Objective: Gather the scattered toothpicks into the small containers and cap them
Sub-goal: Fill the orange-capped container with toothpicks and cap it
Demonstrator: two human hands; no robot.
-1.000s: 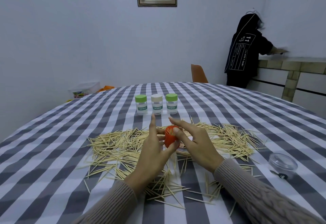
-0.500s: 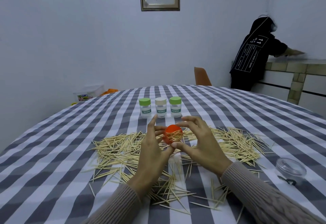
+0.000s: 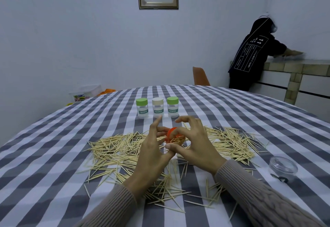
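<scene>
Both hands hold a small orange-capped container [image 3: 171, 133] a little above the table, tilted on its side, with toothpicks showing through its clear body. My left hand [image 3: 151, 152] has its fingertips on the orange cap, index finger raised. My right hand [image 3: 195, 146] pinches the body between thumb and fingers. Loose toothpicks [image 3: 116, 146] lie scattered in a wide heap under and around the hands, more toothpicks [image 3: 232, 142] to the right. Behind the heap stand three capped containers in a row: green-capped [image 3: 142, 109], beige-capped [image 3: 157, 109], green-capped [image 3: 172, 108].
A clear round jar [image 3: 283, 167] sits on the checked tablecloth [image 3: 53, 155] at the right. An orange chair [image 3: 200, 76] stands beyond the table's far edge. A person in a dark hoodie [image 3: 253, 53] leans on a counter at the back right.
The orange-capped container has been turned in my hands, from cap towards me to lying tilted with its toothpick-filled body showing. The hands stayed over the heap; my view tipped upward.
</scene>
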